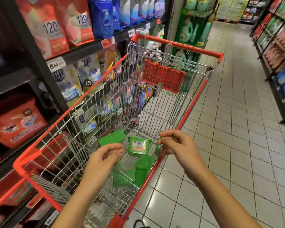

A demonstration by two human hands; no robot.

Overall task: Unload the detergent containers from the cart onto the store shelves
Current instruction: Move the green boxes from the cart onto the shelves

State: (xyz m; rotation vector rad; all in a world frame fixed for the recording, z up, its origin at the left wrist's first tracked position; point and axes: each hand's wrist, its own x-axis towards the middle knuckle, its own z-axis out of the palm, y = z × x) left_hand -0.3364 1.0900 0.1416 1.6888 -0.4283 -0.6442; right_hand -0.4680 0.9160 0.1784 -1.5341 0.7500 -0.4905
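A wire shopping cart [156,102] with red trim stands in the aisle beside the left shelves [44,76]. Several green detergent containers lie in its near end: one with a labelled lid facing up [139,145], one tilted at the left [111,137], and others upright lower down [142,170]. My left hand [104,159] hovers over the cart above the containers, fingers loosely curled and holding nothing. My right hand [176,143] hangs above the cart's right rim, fingers loosely bent, also empty.
The left shelves hold red detergent boxes [16,124] and refill pouches [69,83]. A green display [192,30] stands beyond the cart's handle. Tiled floor [229,129] runs down the aisle, with more shelving along the right [281,55].
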